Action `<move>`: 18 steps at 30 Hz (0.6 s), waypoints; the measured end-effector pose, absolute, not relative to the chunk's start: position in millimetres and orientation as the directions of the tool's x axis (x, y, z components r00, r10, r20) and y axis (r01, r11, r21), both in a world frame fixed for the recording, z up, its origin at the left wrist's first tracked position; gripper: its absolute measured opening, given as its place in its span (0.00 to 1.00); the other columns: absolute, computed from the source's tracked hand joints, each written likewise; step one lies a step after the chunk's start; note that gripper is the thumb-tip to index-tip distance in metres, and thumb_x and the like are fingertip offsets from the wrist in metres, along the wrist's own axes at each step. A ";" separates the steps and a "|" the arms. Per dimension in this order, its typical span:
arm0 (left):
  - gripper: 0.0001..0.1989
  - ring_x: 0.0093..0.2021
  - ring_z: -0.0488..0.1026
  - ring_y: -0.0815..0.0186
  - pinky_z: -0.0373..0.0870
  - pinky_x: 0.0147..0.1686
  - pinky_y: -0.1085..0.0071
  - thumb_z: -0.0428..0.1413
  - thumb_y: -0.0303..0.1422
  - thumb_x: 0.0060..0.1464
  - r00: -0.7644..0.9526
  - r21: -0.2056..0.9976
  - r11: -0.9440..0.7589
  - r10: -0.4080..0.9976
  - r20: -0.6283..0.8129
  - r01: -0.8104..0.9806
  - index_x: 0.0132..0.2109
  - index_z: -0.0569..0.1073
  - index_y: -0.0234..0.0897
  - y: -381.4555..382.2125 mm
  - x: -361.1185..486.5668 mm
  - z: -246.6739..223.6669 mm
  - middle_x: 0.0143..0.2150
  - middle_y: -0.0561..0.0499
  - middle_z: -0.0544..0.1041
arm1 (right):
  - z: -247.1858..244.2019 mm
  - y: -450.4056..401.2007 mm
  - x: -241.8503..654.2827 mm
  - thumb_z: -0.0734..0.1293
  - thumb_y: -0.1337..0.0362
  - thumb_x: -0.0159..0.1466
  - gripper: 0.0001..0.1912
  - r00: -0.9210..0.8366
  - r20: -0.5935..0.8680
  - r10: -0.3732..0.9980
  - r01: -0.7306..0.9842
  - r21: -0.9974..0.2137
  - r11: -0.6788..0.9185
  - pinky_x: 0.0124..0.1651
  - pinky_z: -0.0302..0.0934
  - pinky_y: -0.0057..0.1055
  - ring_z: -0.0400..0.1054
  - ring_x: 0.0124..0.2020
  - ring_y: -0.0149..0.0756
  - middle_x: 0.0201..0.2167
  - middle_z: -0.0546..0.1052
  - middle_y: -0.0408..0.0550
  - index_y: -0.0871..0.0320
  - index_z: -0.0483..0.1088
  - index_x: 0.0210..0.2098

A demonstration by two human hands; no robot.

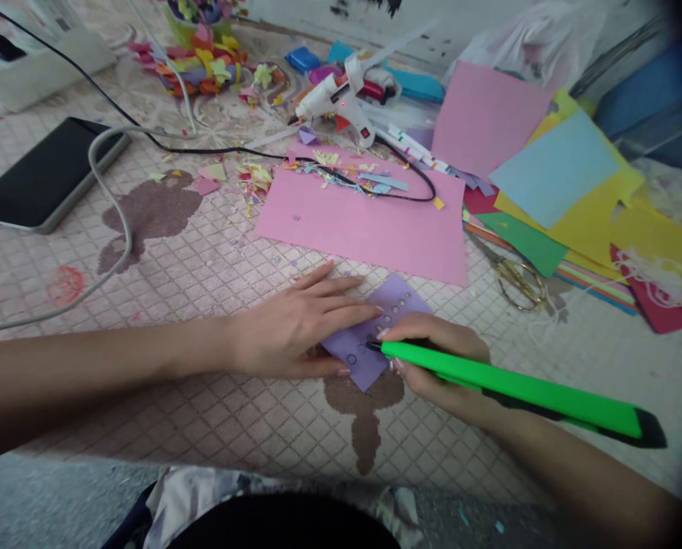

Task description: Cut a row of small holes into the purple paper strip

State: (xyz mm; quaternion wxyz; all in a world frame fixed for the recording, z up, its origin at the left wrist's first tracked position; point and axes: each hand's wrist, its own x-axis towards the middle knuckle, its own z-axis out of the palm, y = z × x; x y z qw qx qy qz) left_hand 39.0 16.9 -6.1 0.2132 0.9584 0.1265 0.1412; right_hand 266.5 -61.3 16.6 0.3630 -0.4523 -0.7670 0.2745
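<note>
A small piece of purple paper [395, 292] lies on the table in front of me. A row of small round marks or holes runs along it, with a drawn circle near its lower corner. My left hand [304, 320] rests flat across the paper's left side, fingers stretched out and spread. My right hand [441, 358] is closed around a green pen [506, 381], held at a low slant. The pen's black tip meets the paper beside the drawn circle.
Beyond the purple paper lies a pink sheet [364, 225] strewn with paper scraps. A white glue gun [344, 99] with a cord stands behind it. Scissors [518, 282] and stacked coloured paper [558, 168] are on the right; a phone [43, 175] and cables on the left.
</note>
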 end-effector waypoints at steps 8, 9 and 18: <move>0.32 0.68 0.55 0.51 0.41 0.68 0.46 0.57 0.41 0.59 0.927 0.442 -0.880 0.299 0.227 0.176 0.65 0.58 0.33 17.1 39.5 -6.6 0.63 0.40 0.67 | 15.1 -61.5 266.3 0.65 0.73 0.59 0.10 -0.327 0.302 0.895 0.496 -0.751 0.435 0.32 0.69 0.26 0.75 0.29 0.30 0.33 0.80 0.45 0.55 0.73 0.38; 0.32 0.68 0.55 0.51 0.41 0.68 0.46 0.57 0.41 0.59 0.928 0.442 -0.880 0.298 0.225 0.176 0.65 0.58 0.33 17.2 39.5 -6.5 0.63 0.40 0.67 | 14.5 -61.5 266.3 0.65 0.73 0.59 0.10 -0.327 0.305 0.894 0.495 -0.751 0.437 0.33 0.70 0.27 0.75 0.30 0.31 0.33 0.80 0.45 0.55 0.73 0.38; 0.32 0.68 0.56 0.51 0.41 0.68 0.46 0.57 0.41 0.59 0.925 0.445 -0.877 0.306 0.225 0.182 0.65 0.57 0.34 16.6 39.4 -7.0 0.63 0.40 0.67 | 15.1 -61.6 267.1 0.65 0.74 0.59 0.12 -0.354 0.299 0.886 0.492 -0.747 0.448 0.37 0.71 0.30 0.76 0.33 0.33 0.34 0.80 0.44 0.53 0.72 0.39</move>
